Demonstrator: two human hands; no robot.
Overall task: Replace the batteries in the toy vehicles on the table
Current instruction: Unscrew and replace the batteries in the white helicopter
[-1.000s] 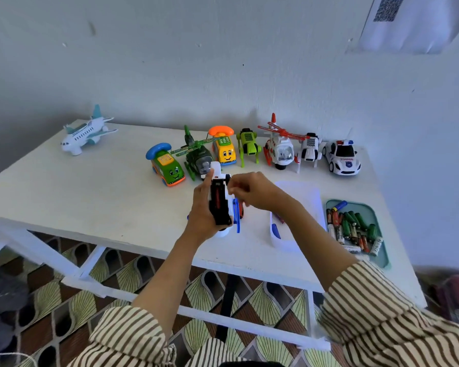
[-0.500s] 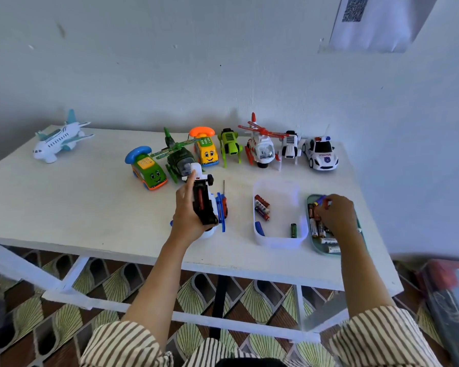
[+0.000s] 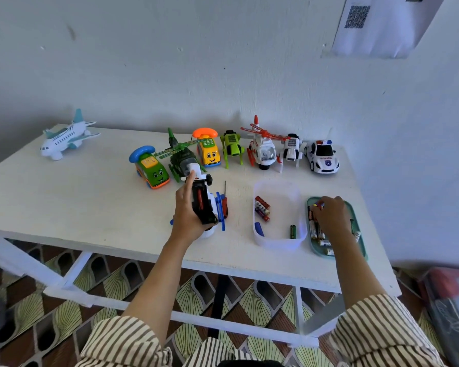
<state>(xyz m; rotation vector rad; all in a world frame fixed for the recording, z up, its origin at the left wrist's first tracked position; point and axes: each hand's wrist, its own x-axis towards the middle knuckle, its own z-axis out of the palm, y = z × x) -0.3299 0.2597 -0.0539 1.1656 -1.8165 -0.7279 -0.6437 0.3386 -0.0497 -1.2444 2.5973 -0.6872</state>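
My left hand (image 3: 187,215) grips a white and blue toy vehicle (image 3: 206,202), turned belly-up so its black underside and open battery bay face me. My right hand (image 3: 330,214) is down in the teal tray (image 3: 362,239) of batteries, fingers curled over them and pinching a battery with a blue and yellow end (image 3: 318,205). A white tub (image 3: 278,241) between my hands holds a few batteries and a blue piece. A screwdriver (image 3: 225,198) lies on the table just right of the held toy.
Toys stand in a row along the back of the white table (image 3: 77,202): green phone car (image 3: 151,168), green helicopter (image 3: 182,157), yellow phone car (image 3: 208,151), green robot dog (image 3: 232,148), red-white helicopter (image 3: 263,151), white robot dog (image 3: 292,151), police car (image 3: 322,157). A white plane (image 3: 65,137) sits far left.
My right hand left the held toy and moved right into the teal battery tray, where it now pinches a battery. My left hand keeps the toy in about the same place.
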